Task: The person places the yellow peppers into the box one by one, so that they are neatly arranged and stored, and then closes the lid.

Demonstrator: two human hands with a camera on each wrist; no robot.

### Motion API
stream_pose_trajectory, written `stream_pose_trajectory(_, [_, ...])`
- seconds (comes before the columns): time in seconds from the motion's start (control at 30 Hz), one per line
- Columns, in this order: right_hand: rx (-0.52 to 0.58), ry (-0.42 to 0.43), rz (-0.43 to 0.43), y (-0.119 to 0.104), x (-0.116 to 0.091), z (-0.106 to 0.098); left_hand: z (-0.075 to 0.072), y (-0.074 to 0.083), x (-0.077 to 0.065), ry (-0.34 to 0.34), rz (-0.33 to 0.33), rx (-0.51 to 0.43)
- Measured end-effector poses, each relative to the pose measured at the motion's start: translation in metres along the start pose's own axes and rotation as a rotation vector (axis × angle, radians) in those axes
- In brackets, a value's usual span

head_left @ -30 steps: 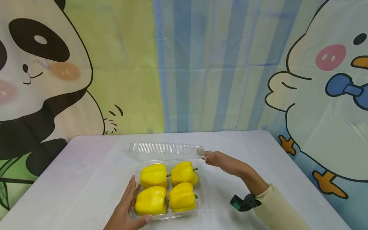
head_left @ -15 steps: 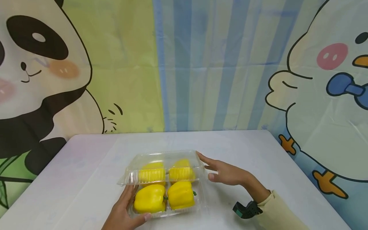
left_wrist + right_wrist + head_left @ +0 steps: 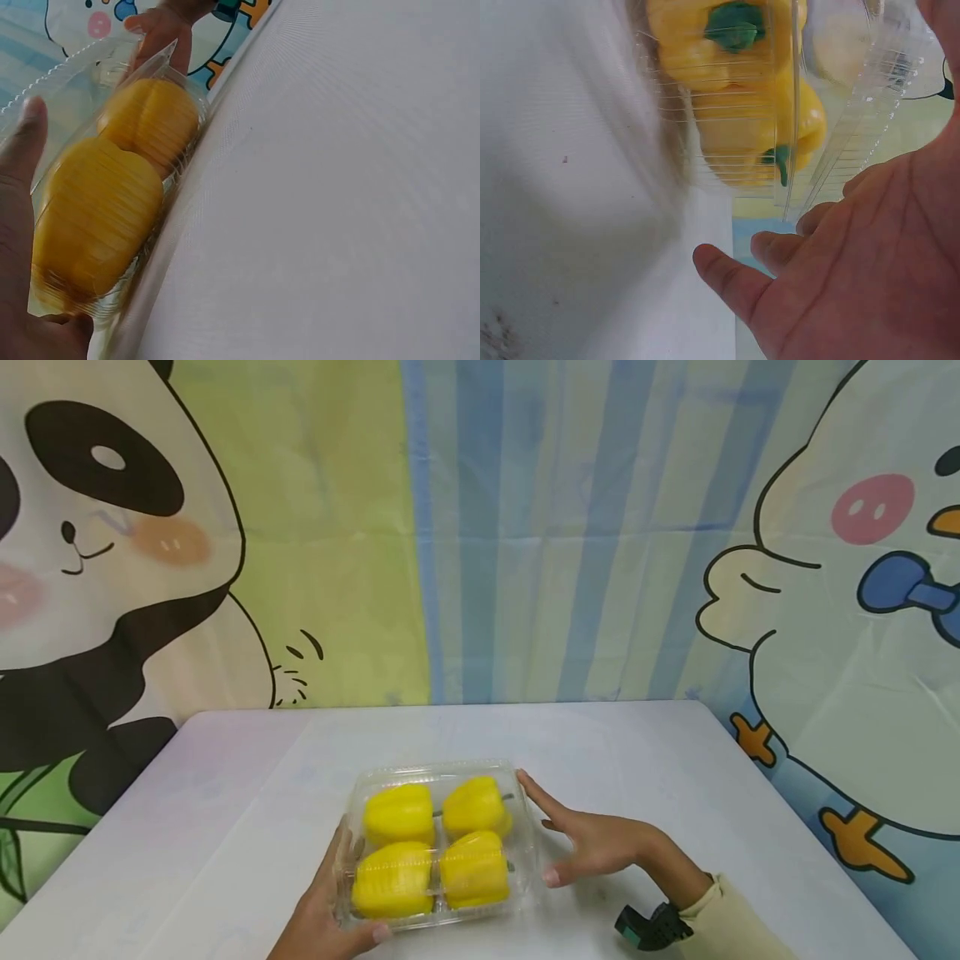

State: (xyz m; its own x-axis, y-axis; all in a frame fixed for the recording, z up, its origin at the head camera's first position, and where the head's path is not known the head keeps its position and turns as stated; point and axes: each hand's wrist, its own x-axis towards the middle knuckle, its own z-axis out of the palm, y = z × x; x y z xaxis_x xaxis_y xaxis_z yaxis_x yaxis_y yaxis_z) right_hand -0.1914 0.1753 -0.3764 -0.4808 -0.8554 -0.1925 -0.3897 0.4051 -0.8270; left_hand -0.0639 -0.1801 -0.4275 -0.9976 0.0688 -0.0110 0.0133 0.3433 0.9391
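A clear plastic clamshell box (image 3: 437,917) sits on the table and holds several yellow bell peppers (image 3: 393,814) with green stems. Its hinged lid (image 3: 442,770) is folded over the peppers, and in the right wrist view the lid's rim (image 3: 847,142) stands apart from the base at an angle. My left hand (image 3: 318,893) rests along the box's left side, fingers extended and thumb at the front left corner. My right hand (image 3: 596,842) is spread at the box's right side, its index fingertip right at the lid's far right corner, thumb near the right edge.
The white table (image 3: 247,827) runs back to a cloth backdrop (image 3: 525,527) with a printed panda (image 3: 112,568) and a white bird (image 3: 847,693). A black band with a small device (image 3: 654,927) is on the right wrist.
The lid has swung from upright behind the peppers forward and down over them. My right hand has moved toward me along the box's right side. The left hand has stayed put.
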Motion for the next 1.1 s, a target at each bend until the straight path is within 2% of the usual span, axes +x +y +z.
stream_pose_trajectory(0.13, [0.007,0.004,0.003,0.003,-0.001,0.003,-0.003,-0.006,0.002,-0.016,0.155,0.008])
stream_pose_trajectory(0.23, [0.003,0.021,0.009,0.005,0.0,0.005,-0.006,-0.013,0.005,-0.024,0.236,-0.009])
stream_pose_trajectory(0.33, [-0.006,0.046,0.016,0.005,0.0,0.008,-0.01,-0.018,0.009,-0.034,0.183,-0.111])
stream_pose_trajectory(0.4, [-0.009,0.061,0.024,0.005,-0.001,0.01,-0.012,-0.02,0.01,-0.024,0.128,-0.129])
stream_pose_trajectory(0.47, [-0.01,0.071,0.032,0.004,-0.002,0.012,-0.013,-0.019,0.01,-0.02,0.074,-0.128])
stream_pose_trajectory(0.53, [-0.015,0.077,0.047,0.004,-0.003,0.014,-0.015,-0.017,0.009,-0.038,0.068,-0.106])
stream_pose_trajectory(0.63, [-0.006,0.091,0.05,0.005,-0.005,0.014,-0.018,-0.01,0.005,-0.083,0.04,-0.081])
stream_pose_trajectory(0.77, [0.016,0.136,0.028,0.007,-0.009,0.012,-0.029,-0.003,0.004,-0.153,-0.038,-0.091])
stream_pose_trajectory(0.9, [0.073,0.134,0.033,0.007,-0.012,0.013,-0.043,-0.003,0.012,-0.186,-0.159,-0.07])
stream_pose_trajectory(0.97, [0.121,0.113,0.043,0.007,-0.012,0.015,-0.052,-0.005,0.015,-0.225,-0.212,-0.077])
stream_pose_trajectory(1.1, [0.27,0.056,0.033,0.003,-0.012,0.019,-0.064,-0.008,0.016,-0.294,-0.264,-0.079])
